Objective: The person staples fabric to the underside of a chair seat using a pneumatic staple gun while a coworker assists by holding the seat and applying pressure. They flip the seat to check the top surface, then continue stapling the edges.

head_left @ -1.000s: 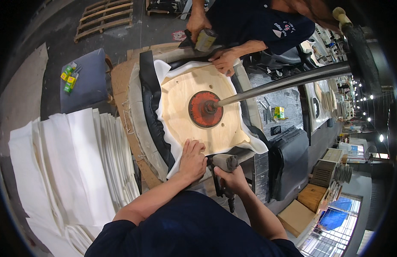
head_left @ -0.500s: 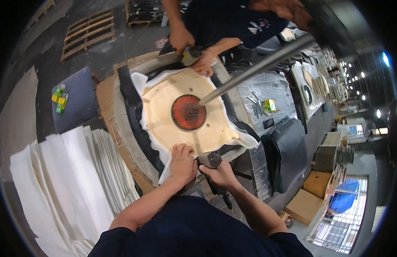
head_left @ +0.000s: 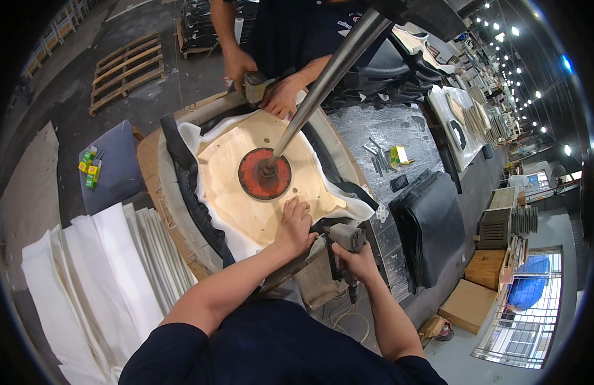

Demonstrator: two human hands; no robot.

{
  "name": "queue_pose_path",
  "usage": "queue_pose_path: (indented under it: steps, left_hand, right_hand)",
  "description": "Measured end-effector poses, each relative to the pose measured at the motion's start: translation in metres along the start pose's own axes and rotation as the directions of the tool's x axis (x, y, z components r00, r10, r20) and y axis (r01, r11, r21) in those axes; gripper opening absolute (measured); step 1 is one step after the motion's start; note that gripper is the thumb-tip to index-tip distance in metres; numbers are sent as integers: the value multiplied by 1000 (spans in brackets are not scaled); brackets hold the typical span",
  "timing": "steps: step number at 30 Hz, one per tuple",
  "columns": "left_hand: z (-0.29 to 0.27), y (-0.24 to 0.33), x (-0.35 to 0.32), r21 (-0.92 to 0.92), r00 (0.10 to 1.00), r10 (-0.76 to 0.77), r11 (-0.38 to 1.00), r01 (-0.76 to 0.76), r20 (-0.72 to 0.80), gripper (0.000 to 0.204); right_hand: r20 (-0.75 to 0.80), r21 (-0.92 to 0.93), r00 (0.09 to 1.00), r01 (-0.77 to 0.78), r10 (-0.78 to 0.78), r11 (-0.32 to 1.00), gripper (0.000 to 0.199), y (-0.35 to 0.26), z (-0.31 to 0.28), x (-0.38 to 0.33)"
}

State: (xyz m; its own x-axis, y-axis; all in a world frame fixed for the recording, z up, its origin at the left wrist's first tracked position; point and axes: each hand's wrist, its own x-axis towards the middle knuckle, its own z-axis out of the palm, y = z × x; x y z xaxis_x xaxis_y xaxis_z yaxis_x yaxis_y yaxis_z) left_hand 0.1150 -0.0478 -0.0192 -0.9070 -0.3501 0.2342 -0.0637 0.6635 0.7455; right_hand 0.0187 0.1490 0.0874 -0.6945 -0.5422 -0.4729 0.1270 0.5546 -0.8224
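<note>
A pale wooden panel (head_left: 223, 163) lies over white padding (head_left: 358, 210) and a black cover (head_left: 188, 183), pinned under a red round disc (head_left: 255, 187) on a metal rod (head_left: 329, 70). My left hand (head_left: 295, 226) rests on the panel's near edge, its fingers stretched over the wood and its thumb by the cover's edge. My right hand (head_left: 356, 262) grips a staple gun (head_left: 346, 237), whose nose is close to the near right edge. Across the panel, a co-worker's hand (head_left: 239, 66) holds another staple gun (head_left: 255, 86); their other hand (head_left: 284, 96) presses the far edge.
White sheets (head_left: 92, 269) are stacked at the left, near a blue-grey cushion (head_left: 114, 183) with small yellow-green boxes. At the right, a plastic-covered table (head_left: 355, 125) bears staple strips and folded black covers (head_left: 432, 224). A wooden pallet (head_left: 127, 70) lies farther off.
My left hand has moved right along the near edge, reaching farther onto the wood. The staple gun has shifted right with my right hand. The whole view has swung slightly.
</note>
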Motion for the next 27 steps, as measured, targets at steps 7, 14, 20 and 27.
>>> queue_pose_path:
  steps: [7,14,20,27]
  left_hand:
    - [8,0,7,56,999,-28,998,29,-21,26]
    - [15,-2,7,1,993,-67,998,67,-101,15]
    - [16,-2,8,38,995,-80,996,83,-63,19]
    - [-6,-1,-9,83,995,-94,992,95,-18,24]
  right_hand:
    - [148,-49,988,-31,38,998,35,-28,-10,32]
    - [178,-190,975,-96,131,977,36,-39,-7,55]
    - [158,-390,987,70,-8,918,35,-36,0,69]
    - [129,-355,977,-112,168,928,33,-48,-2,63]
